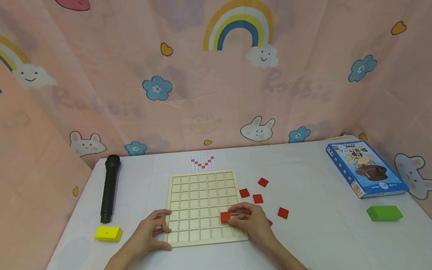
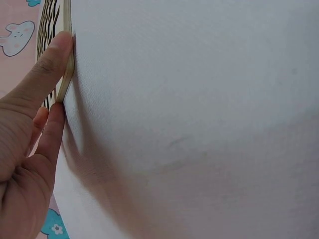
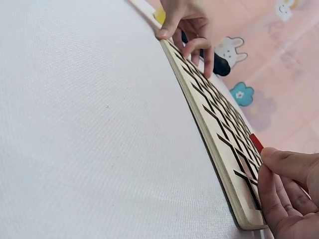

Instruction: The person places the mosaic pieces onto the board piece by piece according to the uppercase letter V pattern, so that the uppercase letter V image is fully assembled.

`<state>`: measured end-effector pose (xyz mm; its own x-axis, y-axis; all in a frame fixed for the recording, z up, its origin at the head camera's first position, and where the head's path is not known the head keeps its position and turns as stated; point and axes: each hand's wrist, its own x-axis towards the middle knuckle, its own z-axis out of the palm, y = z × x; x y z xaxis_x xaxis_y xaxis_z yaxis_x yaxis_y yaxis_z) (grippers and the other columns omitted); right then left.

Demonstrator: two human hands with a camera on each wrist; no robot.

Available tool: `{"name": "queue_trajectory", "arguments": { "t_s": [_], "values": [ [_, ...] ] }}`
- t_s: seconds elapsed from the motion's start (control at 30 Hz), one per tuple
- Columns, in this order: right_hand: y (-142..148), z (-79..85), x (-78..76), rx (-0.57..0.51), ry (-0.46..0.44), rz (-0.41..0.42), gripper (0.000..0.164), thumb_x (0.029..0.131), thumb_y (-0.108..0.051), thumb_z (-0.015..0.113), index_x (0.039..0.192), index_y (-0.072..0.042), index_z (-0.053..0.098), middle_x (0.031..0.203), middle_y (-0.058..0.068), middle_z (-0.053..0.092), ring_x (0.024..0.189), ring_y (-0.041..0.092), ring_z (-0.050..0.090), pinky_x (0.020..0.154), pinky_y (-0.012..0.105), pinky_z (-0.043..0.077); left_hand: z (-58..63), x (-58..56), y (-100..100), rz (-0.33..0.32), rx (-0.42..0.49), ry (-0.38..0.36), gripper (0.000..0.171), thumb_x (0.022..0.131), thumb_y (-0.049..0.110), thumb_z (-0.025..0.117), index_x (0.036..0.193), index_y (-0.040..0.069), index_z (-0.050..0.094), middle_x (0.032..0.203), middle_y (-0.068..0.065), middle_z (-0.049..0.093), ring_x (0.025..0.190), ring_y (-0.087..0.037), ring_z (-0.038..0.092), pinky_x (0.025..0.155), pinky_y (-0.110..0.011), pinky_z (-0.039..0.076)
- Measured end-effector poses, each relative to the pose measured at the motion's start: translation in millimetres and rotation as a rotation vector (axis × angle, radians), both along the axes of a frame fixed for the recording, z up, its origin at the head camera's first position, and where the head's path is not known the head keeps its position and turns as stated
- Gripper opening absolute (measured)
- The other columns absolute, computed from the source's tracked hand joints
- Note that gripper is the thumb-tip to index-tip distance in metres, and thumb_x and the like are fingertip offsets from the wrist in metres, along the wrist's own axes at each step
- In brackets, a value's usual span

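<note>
A pale wooden grid board (image 1: 206, 241) lies flat on the table. My left hand (image 1: 151, 230) holds its near left corner, thumb on the near edge and fingers along the left side. In the left wrist view the thumb (image 2: 52, 57) presses the board's edge. Over the board's right part, my right hand (image 1: 250, 222) pinches a red square tile (image 1: 225, 217) between thumb and fingers. That tile (image 3: 256, 143) stands tilted above the grid in the right wrist view. Several loose red tiles (image 1: 258, 198) are scattered right of the board, one partly hidden by the right hand.
Behind the board lies a small paper with a red V pattern (image 1: 203, 162). A black microphone-like stick (image 1: 109, 189) and a yellow block (image 1: 108, 233) are at left. On the right are a blue box (image 1: 365, 169) and a green block (image 1: 385, 213). A patterned pink curtain (image 1: 198, 110) surrounds the table.
</note>
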<state>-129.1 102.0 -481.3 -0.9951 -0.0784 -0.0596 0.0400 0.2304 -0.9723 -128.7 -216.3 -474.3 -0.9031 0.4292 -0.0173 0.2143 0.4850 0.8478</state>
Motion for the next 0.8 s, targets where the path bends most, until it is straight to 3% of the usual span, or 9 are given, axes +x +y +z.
{"name": "queue_trajectory", "arguments": {
  "t_s": [0.2, 0.8],
  "values": [
    [-6.4, -0.3, -0.9, 0.041, -0.003, 0.027, 0.029, 0.077, -0.005, 0.079, 0.103, -0.002, 0.068, 0.093, 0.008, 0.071, 0.073, 0.016, 0.069, 0.073, 0.015, 0.057, 0.9, -0.6, 0.4, 0.004, -0.003, -0.003, 0.037, 0.057, 0.004, 0.088, 0.077, 0.005, 0.058, 0.137, -0.023, 0.042, 0.126, -0.049, 0.040, 0.093, -0.028, 0.053],
    [-31.9, -5.6, 0.4, 0.071, 0.100, 0.079, 0.025, 0.075, 0.000, 0.079, 0.098, -0.001, 0.069, 0.093, 0.010, 0.070, 0.067, 0.011, 0.067, 0.068, 0.017, 0.058, 2.0, 0.9, 0.6, 0.007, -0.018, 0.003, 0.036, 0.058, 0.006, 0.088, 0.078, 0.005, 0.057, 0.137, -0.023, 0.042, 0.126, -0.049, 0.039, 0.094, -0.028, 0.053]
  ]
}}
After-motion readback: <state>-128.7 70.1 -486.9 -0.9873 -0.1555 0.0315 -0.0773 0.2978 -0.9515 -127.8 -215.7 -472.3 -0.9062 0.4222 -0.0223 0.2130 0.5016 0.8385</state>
